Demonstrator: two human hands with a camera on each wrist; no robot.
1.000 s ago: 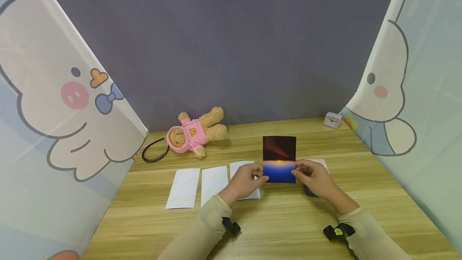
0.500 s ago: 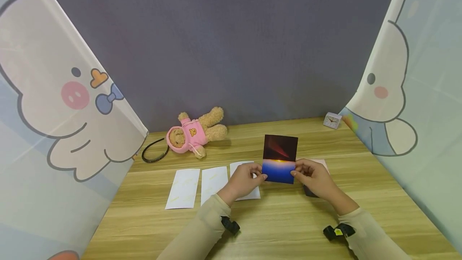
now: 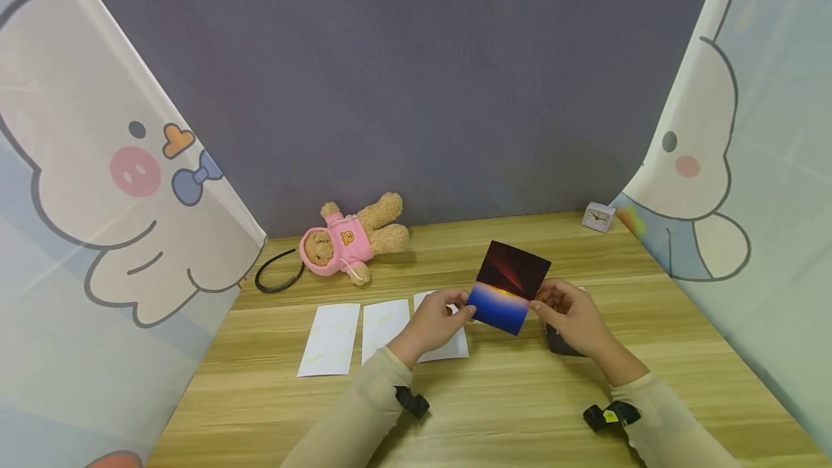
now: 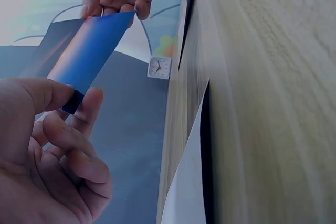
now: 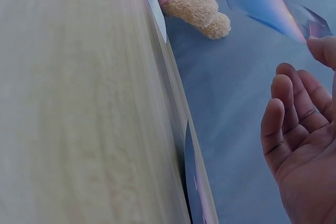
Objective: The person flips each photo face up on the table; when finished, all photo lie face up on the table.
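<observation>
The left sleeve point(image 3: 347, 414) and right sleeve point(image 3: 679, 421) are long and beige, with 1 black wrist unit point(image 3: 412, 403) near the left cuff and 1 black wrist mount point(image 3: 627, 412) near the right, the latter bearing 1 yellow patch point(image 3: 609, 417), apparently angular.

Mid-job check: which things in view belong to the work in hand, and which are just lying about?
Likely in the work:
picture card, held between the left hand and right hand
three white sheets, in a row
dark item, partly hidden by the right hand

Apparently just lying about:
teddy bear, in pink
black cord
small clock
</observation>
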